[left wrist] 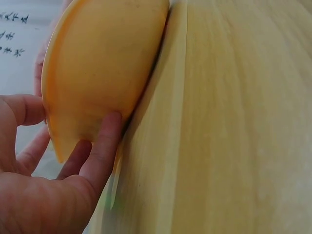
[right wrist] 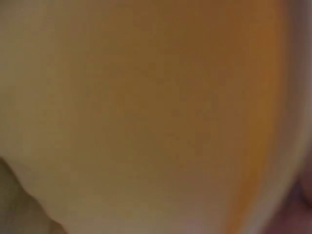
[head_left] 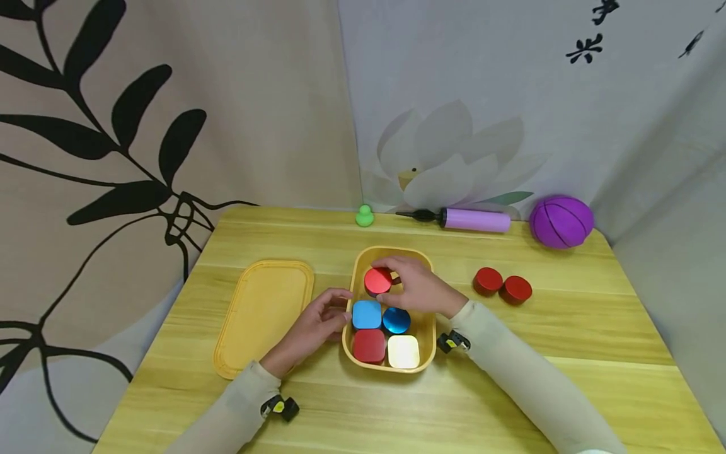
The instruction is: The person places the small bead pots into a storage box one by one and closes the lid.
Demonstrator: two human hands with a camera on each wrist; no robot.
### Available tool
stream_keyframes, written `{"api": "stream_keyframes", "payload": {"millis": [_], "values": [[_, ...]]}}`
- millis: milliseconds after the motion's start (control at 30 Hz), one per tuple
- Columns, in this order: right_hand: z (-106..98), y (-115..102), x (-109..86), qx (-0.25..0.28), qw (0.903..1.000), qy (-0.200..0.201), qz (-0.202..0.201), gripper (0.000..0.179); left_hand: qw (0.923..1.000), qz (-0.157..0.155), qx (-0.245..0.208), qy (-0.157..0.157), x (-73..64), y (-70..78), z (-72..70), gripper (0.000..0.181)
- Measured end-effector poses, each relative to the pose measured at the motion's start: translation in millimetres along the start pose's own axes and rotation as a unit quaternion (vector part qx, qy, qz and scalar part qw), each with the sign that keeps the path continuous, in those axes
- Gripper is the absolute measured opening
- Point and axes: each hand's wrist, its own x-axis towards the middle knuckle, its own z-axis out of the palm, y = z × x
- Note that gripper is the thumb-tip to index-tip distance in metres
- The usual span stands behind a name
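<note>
In the head view, a yellow rectangular box (head_left: pixel 428 353) with rounded corners stands mid-table. My right hand (head_left: pixel 418 285) reaches inside and pinches a red round block (head_left: pixel 377 279) by its right side, at the box's far end. Nearer me in the box sit a blue square block (head_left: pixel 367 314), a shiny blue round block (head_left: pixel 396 320), a red square block (head_left: pixel 368 346) and a cream square block (head_left: pixel 403 352). Against the box's left wall rests my left hand (head_left: pixel 317 321); its fingers touch the outer wall (left wrist: pixel 107 58) and rim in the left wrist view. The right wrist view is blurred.
A yellow lid (head_left: pixel 266 315) lies left of the box. Two red round blocks (head_left: pixel 488 281) lie to its right. Along the back are a green toy (head_left: pixel 365 215), a purple hand pump (head_left: pixel 473 220) and a purple ball (head_left: pixel 561 221). Curtains hang behind the table.
</note>
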Motion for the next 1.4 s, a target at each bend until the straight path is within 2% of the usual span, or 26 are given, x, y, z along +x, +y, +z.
{"api": "stream_keyframes", "payload": {"millis": [300, 533, 800, 967, 1133, 1400], "values": [[14.3, 8.8, 6.2, -0.033, 0.9990, -0.030, 0.006, 0.061, 1.0000, -0.002, -0.001, 0.000, 1.3, -1.2, 1.0, 0.042], [19.1, 8.6, 10.8, -0.015, 0.9971, -0.069, 0.029, 0.060, 1.0000, -0.005, 0.003, 0.002, 1.6, -1.8, 2.3, 0.043], [19.1, 12.0, 12.2, -0.032, 0.9947, -0.096, 0.022, 0.060, 1.0000, -0.006, 0.001, 0.006, 0.7, -0.7, 2.6, 0.041], [17.9, 13.9, 12.2, -0.015, 0.9953, -0.093, 0.020, 0.061, 1.0000, -0.005, 0.002, 0.007, 1.3, 0.2, 2.4, 0.040], [13.9, 12.5, 9.9, 0.031, 0.9951, -0.086, 0.037, 0.062, 1.0000, -0.005, 0.004, 0.007, 2.3, 0.4, 2.6, 0.040], [-2.7, 4.9, -3.7, 0.090, 0.9946, -0.035, 0.038, 0.057, 0.9999, -0.008, 0.007, 0.012, 0.9, -0.7, 3.1, 0.040]]}}
